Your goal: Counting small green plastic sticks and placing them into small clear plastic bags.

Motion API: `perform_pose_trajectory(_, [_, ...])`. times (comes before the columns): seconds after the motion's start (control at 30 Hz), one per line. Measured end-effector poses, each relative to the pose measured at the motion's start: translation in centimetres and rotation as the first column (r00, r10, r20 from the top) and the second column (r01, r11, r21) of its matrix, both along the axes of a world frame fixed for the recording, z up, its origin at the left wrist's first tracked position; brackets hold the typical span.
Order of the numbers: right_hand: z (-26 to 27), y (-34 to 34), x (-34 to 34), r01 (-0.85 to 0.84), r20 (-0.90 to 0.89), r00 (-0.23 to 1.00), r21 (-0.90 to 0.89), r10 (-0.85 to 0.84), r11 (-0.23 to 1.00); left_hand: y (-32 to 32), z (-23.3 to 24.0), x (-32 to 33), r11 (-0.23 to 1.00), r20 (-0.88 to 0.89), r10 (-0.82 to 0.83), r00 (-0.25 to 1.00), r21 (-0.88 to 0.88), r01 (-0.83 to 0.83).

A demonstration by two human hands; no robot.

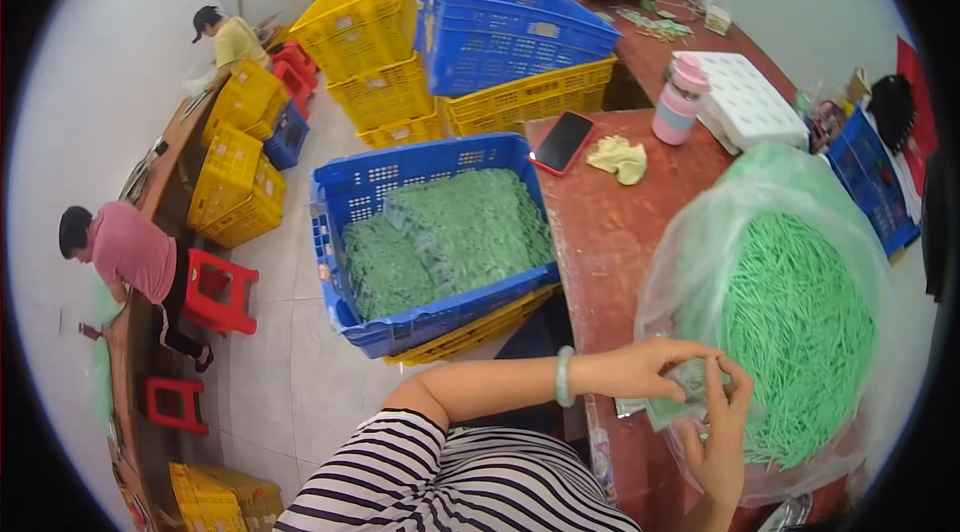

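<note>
My left hand (645, 370), with a pale green bangle (564, 376) at its wrist, reaches right across the red table to meet my right hand (716, 419). The fingertips of both hands come together at the near left edge of a large clear plastic bag (667, 292). That bag stands open and holds a heap of thin green sticks (799, 337). Between and below the hands is a small clear plastic bag (686, 382) with greenish contents; which fingers grip it is hard to tell. Beside the table, a blue crate (442, 314) holds many filled packets (472, 224).
On the red table (600, 232) lie a phone (562, 143), a crumpled yellow cloth or glove (619, 159), a pink bottle (680, 100) and a white foam box (746, 100). Stacked yellow crates (360, 29) stand beyond. Two people work at a long bench (161, 194) on the left, near red stools (221, 292).
</note>
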State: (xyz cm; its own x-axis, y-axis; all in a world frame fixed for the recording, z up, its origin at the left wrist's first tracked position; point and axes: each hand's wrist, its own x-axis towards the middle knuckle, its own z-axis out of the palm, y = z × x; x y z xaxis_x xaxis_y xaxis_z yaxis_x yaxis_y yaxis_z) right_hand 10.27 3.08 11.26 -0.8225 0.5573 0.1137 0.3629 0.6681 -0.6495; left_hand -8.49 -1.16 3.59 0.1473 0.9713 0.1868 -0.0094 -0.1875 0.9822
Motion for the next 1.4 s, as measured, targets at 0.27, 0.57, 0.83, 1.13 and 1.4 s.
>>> perform_pose_trajectory(0.27, [-2.1,4.1,0.5,0.087,-0.135,0.987,0.002,-0.086,0.996,-7.9,-1.4,-26.6,0.618,-0.743,0.568,0.354,0.101,-0.78])
perform_pose_trajectory(0.57, [-5.2,7.3,4.2,0.263,-0.123,0.954,-0.103,-0.275,0.959,-22.5,-20.6,-43.9,0.108,-0.965,0.1,0.243,-0.232,-0.967])
perform_pose_trajectory(0.83, [-2.7,7.0,6.5,0.415,-0.111,0.904,0.004,-0.412,0.91,-19.3,-27.8,-44.2,0.467,-0.99,0.129,0.062,0.006,-0.884])
perform_pose_trajectory(1.13, [-4.8,10.0,12.3,0.737,-0.23,0.657,-0.001,-0.718,0.676,-22.7,-27.1,-51.0,0.192,-0.851,0.479,-0.216,0.342,-0.92])
perform_pose_trajectory(1.4, [-6.9,18.6,18.6,0.826,-0.186,0.533,0.326,-0.825,0.46,-5.1,-5.9,-24.8,0.481,-0.425,0.848,0.317,0.364,-0.798])
